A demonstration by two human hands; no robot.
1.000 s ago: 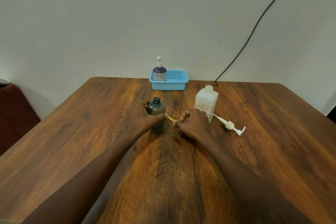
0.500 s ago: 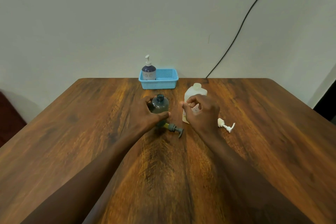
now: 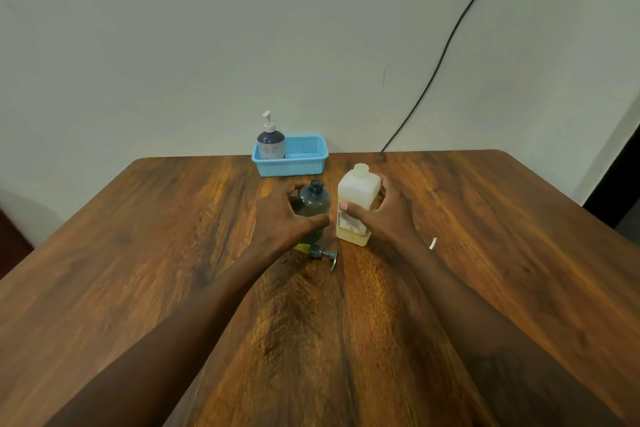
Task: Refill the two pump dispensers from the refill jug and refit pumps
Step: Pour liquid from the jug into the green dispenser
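Both hands clamped: left hand (image 3: 282,215) grips open dark bottle (image 3: 313,203); right hand (image 3: 384,211) grips white jug (image 3: 356,191).

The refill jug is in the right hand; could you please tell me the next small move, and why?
Probably lift the refill jug and tip it over the dark bottle: the right hand grips the jug, the left hand holds the open-necked bottle, its pump off.
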